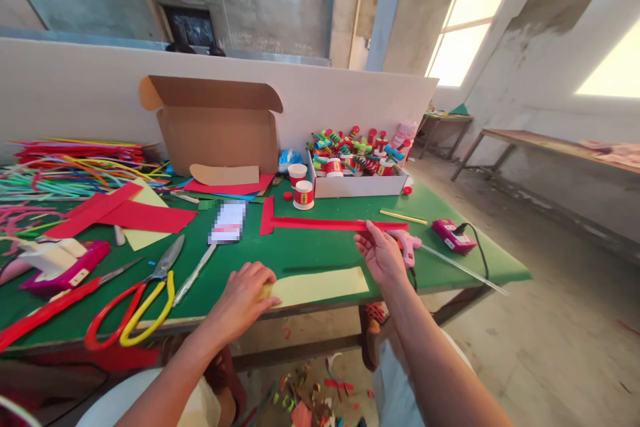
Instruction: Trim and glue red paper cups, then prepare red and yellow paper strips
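Note:
My left hand is closed over the left end of a pale yellow paper strip, which looks curled under my fingers. The rest of that strip extends to the right along the table's front edge. My right hand has its fingers bent together at a long narrow red paper strip, gripping it near its right end. A shorter red piece lies crosswise at the long strip's left end. Just beside my right hand is a pink glue gun, partly hidden, with a clear glue stick jutting out behind.
Scissors with red and yellow handles lie at left, near a phone. Two red-and-white cups stand before a white box of colourful spring toys. A purple power socket sits at right; pipe cleaners pile at far left.

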Demonstrator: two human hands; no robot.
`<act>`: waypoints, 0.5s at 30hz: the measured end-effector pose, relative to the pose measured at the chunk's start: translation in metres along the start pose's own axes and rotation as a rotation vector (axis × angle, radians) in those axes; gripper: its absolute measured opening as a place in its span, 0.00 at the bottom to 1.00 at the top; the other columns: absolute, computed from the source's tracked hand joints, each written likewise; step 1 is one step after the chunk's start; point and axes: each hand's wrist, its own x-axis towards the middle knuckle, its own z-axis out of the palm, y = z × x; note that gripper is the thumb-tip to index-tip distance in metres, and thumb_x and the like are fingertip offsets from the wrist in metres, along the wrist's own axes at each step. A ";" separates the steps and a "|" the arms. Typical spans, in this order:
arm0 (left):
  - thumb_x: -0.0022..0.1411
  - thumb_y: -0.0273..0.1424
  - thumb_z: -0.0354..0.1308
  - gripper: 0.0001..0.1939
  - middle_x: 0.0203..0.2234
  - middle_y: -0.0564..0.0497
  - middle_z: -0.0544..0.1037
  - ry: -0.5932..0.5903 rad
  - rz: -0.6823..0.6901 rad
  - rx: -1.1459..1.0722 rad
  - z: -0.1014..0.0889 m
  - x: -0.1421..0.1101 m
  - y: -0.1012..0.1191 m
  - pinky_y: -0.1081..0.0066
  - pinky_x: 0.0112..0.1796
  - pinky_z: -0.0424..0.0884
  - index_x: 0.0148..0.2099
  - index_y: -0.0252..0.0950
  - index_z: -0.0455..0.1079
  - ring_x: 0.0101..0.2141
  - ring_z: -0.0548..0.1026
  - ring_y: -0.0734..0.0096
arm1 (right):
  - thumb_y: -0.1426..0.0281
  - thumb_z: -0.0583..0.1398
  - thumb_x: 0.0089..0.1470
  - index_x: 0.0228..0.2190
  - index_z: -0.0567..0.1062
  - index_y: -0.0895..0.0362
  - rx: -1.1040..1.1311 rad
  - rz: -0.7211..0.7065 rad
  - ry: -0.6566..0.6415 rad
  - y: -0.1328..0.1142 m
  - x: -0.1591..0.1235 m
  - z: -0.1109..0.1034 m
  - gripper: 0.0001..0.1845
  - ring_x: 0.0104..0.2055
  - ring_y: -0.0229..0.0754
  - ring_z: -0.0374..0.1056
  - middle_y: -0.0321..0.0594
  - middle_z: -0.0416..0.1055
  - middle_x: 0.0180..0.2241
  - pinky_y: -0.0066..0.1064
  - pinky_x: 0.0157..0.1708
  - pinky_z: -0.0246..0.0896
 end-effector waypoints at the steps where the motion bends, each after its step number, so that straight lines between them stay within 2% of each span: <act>1: 0.54 0.36 0.61 0.07 0.34 0.50 0.75 -0.040 -0.004 0.042 0.001 0.000 0.003 0.62 0.41 0.62 0.35 0.40 0.70 0.40 0.71 0.57 | 0.72 0.71 0.46 0.22 0.72 0.59 0.001 0.002 0.001 -0.002 0.000 -0.001 0.13 0.18 0.33 0.71 0.32 0.73 0.16 0.18 0.16 0.67; 4: 0.55 0.34 0.60 0.05 0.31 0.52 0.73 -0.079 -0.012 0.068 0.002 0.004 0.005 0.65 0.38 0.61 0.32 0.40 0.66 0.38 0.70 0.61 | 0.73 0.70 0.48 0.22 0.72 0.59 0.003 0.011 0.006 -0.006 -0.001 -0.004 0.12 0.18 0.33 0.70 0.34 0.73 0.17 0.18 0.15 0.66; 8: 0.55 0.29 0.56 0.08 0.26 0.56 0.70 -0.023 -0.074 -0.047 0.005 0.027 0.004 0.70 0.32 0.58 0.28 0.40 0.59 0.31 0.69 0.67 | 0.71 0.71 0.46 0.23 0.72 0.59 0.014 0.003 -0.003 -0.010 -0.001 -0.010 0.12 0.18 0.33 0.71 0.34 0.74 0.18 0.18 0.15 0.65; 12: 0.52 0.27 0.58 0.09 0.19 0.59 0.67 -0.001 -0.109 -0.170 0.012 0.087 0.023 0.72 0.27 0.56 0.27 0.40 0.58 0.26 0.69 0.69 | 0.70 0.72 0.45 0.23 0.72 0.58 0.013 -0.017 -0.023 -0.013 0.005 -0.019 0.13 0.19 0.35 0.72 0.34 0.74 0.18 0.19 0.16 0.66; 15: 0.51 0.31 0.60 0.07 0.23 0.56 0.72 0.068 -0.066 -0.221 0.012 0.137 0.044 0.71 0.30 0.64 0.30 0.40 0.63 0.31 0.73 0.65 | 0.68 0.72 0.44 0.24 0.72 0.57 0.006 -0.043 -0.035 -0.012 0.008 -0.025 0.14 0.19 0.36 0.72 0.34 0.74 0.18 0.20 0.16 0.68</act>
